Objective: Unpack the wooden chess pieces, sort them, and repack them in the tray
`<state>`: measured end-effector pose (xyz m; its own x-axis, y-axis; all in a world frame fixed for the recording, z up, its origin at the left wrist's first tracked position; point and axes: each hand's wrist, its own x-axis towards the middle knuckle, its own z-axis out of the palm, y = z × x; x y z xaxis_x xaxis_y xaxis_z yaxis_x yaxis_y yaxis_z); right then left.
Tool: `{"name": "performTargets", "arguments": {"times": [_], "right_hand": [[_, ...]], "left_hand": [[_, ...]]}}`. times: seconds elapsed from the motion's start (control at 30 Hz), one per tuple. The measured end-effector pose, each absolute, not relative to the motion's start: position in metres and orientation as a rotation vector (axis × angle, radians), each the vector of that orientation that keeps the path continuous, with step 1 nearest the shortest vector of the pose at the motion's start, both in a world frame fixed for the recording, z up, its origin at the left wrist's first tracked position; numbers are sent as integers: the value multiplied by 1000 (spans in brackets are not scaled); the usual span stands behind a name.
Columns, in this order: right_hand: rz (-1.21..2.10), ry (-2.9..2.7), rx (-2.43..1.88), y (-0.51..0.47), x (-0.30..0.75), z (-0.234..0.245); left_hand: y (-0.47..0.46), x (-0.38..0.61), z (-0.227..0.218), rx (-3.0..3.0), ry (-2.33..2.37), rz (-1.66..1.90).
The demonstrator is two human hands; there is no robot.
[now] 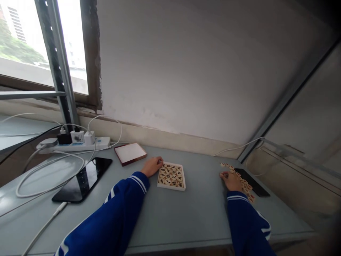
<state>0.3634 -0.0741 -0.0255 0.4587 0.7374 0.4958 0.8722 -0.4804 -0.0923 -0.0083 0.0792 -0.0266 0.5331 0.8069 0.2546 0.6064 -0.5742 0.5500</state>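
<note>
Round wooden chess pieces (168,176) packed in a white tray (171,188), more lying right of it.
Left hand (151,166) fingertips at the tray's corner; right hand (231,181) curled on a loose piece (224,174), grip unclear. Pieces likely light, stiff: take by the rims.

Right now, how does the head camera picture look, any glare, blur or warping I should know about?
In the head view, the window is blown out, the phone shows glare on its screen, the wide lens slants the window frame, the top right corner falls dark, and the round pieces in the tray look soft.
</note>
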Motion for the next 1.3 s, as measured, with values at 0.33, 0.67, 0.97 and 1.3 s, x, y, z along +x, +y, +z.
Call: {"name": "performTargets", "arguments": {"times": [0.33,0.67,0.97,1.3], "right_hand": [[97,-2044,-1827,11,159,24],[-64,-2090,-1784,10,127,4],[-189,-1743,-2001,20,207,0],[-448,-1029,-2546,12,354,-55]], "left_hand": [[79,-10,-25,2330,1080,715],[86,-9,-32,2376,1097,727],[83,-11,-27,2364,1106,653],[80,-9,-26,2348,1124,664]]}}
